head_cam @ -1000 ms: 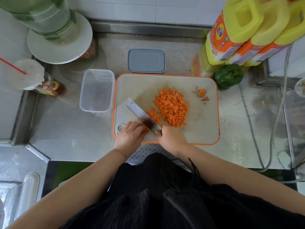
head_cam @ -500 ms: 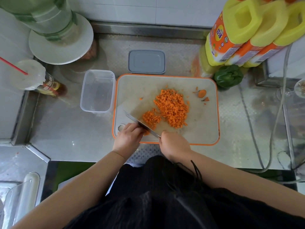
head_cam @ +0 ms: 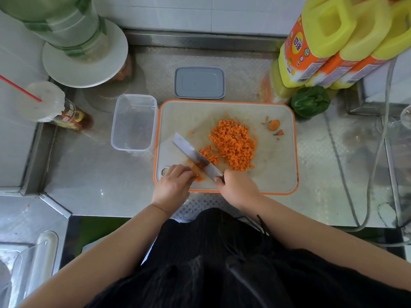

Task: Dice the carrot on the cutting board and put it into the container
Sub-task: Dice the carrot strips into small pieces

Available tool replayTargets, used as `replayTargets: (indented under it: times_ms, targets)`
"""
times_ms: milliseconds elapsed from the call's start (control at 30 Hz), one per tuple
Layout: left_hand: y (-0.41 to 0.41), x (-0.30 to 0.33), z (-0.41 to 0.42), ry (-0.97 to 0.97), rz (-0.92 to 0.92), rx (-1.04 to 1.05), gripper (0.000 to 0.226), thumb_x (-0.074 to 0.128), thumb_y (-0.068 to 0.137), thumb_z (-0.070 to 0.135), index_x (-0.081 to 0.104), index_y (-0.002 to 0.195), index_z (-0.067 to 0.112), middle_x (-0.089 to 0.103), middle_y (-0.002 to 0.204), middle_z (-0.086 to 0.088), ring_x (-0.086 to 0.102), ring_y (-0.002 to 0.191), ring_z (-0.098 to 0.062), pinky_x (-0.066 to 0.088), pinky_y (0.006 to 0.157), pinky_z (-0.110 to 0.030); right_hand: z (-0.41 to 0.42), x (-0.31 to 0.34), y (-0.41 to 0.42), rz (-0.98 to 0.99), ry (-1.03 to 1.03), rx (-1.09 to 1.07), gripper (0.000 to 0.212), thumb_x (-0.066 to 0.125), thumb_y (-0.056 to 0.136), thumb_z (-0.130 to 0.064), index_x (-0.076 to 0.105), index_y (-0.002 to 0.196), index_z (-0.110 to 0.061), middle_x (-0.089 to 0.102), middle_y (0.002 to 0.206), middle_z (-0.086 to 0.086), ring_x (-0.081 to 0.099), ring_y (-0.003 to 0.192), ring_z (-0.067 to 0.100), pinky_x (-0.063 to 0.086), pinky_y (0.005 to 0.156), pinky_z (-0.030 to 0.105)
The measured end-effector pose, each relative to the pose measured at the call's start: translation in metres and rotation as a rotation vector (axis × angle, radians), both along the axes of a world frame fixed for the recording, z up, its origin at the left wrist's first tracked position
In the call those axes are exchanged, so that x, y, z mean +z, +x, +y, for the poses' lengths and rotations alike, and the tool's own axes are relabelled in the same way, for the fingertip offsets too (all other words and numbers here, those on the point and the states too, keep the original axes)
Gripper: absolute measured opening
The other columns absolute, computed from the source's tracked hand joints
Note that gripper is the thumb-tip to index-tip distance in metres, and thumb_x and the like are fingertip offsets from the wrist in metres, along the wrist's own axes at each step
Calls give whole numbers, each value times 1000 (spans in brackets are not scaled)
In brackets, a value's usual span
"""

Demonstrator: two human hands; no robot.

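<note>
1 head-worn camera looks steeply down, close over the cutting board [head_cam: 275, 174].

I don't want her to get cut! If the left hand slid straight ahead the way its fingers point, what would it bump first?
Probably the knife. The left hand points up and right over a carrot piece, and the blade lies right there; how high it is isn't clear.

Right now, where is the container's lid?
In the head view the grey lid lies flat on the steel counter, just behind the cutting board, right of the clear container.
</note>
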State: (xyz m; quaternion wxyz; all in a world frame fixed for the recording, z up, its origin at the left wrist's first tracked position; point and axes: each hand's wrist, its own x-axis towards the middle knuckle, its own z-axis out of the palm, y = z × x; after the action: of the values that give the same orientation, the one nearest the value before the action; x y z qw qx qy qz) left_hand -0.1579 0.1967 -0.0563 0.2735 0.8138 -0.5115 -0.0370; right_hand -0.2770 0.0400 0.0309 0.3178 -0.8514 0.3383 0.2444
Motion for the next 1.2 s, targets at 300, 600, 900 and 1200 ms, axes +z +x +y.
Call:
replayTargets:
  times_ms: [300, 600, 900, 1200]
  targets:
    - [-1, -4, -2, 24, -1, -23, 20, 57, 89, 20, 75, 87, 12, 68, 91, -2, 58, 87, -21, 55, 64, -35, 15, -5, -6, 77, -84, 114, 11, 44, 98, -18, 44, 88, -13, 46, 68, -1, 47, 59, 18, 27, 44, 28]
    - [2, -5, 1, 26, -6, -49, 16, 58, 89, 15, 74, 90, 10, 67, 94, -5, 61, 85, -25, 56, 62, -39, 5, -9, 13, -1, 70, -47, 31, 43, 98, -36, 58, 95, -9, 63, 88, 11, 61, 85, 31, 39, 64, 32]
    - [0, 5, 5, 18, -28, -49, 10, 71, 80, 2, 73, 88, 8, 66, 92, -7, 59, 79, -26, 55, 56, -36, 8, -3, -8, -4, -13, 89, 24, 40, 100, -32, 47, 87, -13, 51, 73, 2, 54, 73, 27, 40, 60, 35]
    - [3, 2, 5, 102, 4, -102, 34, 78, 66, -10, 75, 93, 10, 69, 94, -6, 65, 81, -28, 57, 56, -36, 15, -10, -3, 52, -28, 122, 24, 40, 101, -27, 55, 100, -8, 51, 77, 2, 53, 72, 24, 39, 58, 33]
